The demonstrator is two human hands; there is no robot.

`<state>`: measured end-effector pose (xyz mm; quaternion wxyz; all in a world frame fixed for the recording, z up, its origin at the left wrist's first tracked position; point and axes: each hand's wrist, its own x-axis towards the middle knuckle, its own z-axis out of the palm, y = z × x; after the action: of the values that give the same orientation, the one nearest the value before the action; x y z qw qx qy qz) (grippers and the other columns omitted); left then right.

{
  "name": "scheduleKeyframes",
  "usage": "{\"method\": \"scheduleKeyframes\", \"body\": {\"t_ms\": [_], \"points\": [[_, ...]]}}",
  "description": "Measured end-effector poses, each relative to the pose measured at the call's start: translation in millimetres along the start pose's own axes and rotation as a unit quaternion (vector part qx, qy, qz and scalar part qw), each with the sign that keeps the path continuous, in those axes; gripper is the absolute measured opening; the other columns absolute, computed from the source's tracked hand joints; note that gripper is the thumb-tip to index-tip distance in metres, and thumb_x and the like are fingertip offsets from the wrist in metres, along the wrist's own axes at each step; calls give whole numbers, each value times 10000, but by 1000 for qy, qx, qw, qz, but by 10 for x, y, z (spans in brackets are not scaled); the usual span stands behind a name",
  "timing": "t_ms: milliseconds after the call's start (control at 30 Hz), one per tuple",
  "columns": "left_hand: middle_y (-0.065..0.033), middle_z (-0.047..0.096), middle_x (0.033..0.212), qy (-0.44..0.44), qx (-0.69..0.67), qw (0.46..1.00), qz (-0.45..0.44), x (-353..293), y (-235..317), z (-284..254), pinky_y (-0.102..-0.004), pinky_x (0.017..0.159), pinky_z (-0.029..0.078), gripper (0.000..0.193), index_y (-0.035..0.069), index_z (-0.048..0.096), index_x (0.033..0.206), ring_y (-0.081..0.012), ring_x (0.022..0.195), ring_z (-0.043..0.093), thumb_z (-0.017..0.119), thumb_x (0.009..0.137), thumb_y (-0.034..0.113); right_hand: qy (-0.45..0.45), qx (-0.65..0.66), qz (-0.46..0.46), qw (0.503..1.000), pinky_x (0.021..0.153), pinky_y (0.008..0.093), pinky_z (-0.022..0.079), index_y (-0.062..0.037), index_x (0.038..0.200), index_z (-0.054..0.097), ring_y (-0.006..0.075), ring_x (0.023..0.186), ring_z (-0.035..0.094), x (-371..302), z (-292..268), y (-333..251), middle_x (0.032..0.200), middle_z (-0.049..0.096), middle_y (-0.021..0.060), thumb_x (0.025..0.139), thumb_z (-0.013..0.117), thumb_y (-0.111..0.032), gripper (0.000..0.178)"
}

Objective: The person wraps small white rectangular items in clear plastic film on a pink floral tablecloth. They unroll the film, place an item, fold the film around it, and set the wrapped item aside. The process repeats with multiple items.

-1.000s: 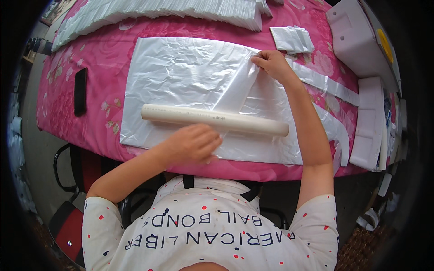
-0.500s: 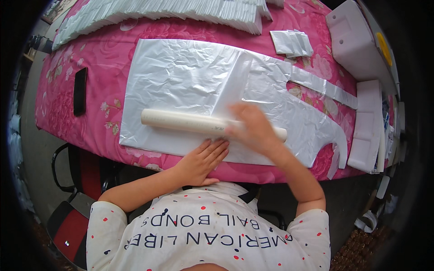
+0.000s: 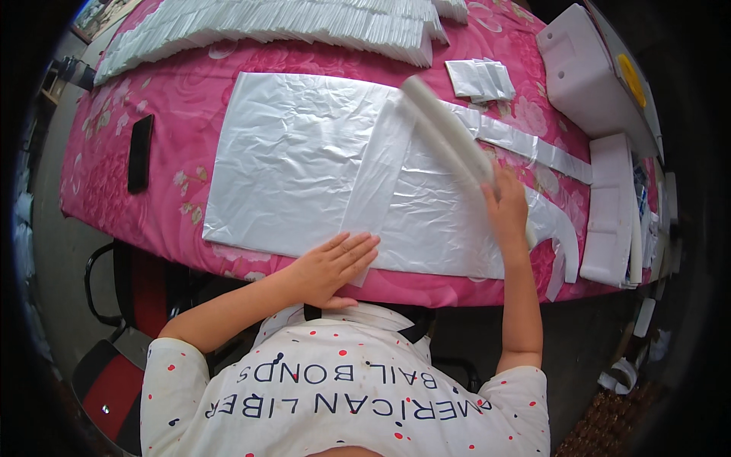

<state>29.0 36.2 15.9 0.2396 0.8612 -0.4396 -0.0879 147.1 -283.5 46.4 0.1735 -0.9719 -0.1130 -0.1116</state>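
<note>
A white plastic carrier bag (image 3: 282, 160) lies spread on the table, its handles toward the right and a paler folded strip across its middle. My left hand (image 3: 335, 265) rests flat on the bag's near edge at the lower end of that strip, fingers stretched together. My right hand (image 3: 506, 202) is closed round a white plastic pipe (image 3: 445, 126), holding it slanted over the right part of the bag. The pipe's far end points up and left and looks smeared by motion. Whether it touches the bag, I cannot tell.
A pink flowered cloth (image 3: 171, 99) covers the table. Long rows of folded white bags (image 3: 251, 23) lie along the far side, with a small folded pile (image 3: 480, 80) nearby. A black phone (image 3: 140, 154) lies left. White foam boxes (image 3: 579, 57) stand right; red-and-black chairs (image 3: 114, 388) are lower left.
My right hand has moved right with the pipe, which has swung from lying across the bag to a steep slant. The folded strip is uncovered. My left hand has shifted slightly left.
</note>
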Motion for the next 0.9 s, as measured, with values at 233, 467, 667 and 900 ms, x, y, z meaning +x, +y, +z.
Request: {"method": "scheduleKeyframes", "body": {"t_ms": [233,467,667,900], "points": [[-153,304,1424,-35,117,992,-10,27,247,247,-454,1098,151,702,4,360,1335,-267,1339,258,566,768,365,-133,122,-192,964,888,424,407,-100,1142,575,278,977,542,-588,85,-978,1071,584,89,632,714,-56,530],[-102,295,1445,-12,153,988,-37,-2,341,367,-403,1089,198,544,41,355,1355,-230,1349,252,430,839,195,-66,89,-234,966,921,453,365,-119,1154,572,269,977,538,-42,404,-985,1082,576,80,679,683,-72,490],[-103,281,1451,-18,77,996,-29,19,320,305,-399,1084,214,617,45,340,1364,-234,1354,238,516,804,234,18,80,-207,975,897,392,377,-114,1184,556,280,959,542,759,690,-716,1031,609,95,714,658,-70,483],[-137,357,1392,27,51,995,81,-77,75,71,-368,1052,304,573,17,411,1290,-261,1281,354,567,782,232,66,79,-213,972,1007,412,323,-98,1167,560,312,1084,501,752,631,-757,1183,535,137,691,636,-40,486]]}}
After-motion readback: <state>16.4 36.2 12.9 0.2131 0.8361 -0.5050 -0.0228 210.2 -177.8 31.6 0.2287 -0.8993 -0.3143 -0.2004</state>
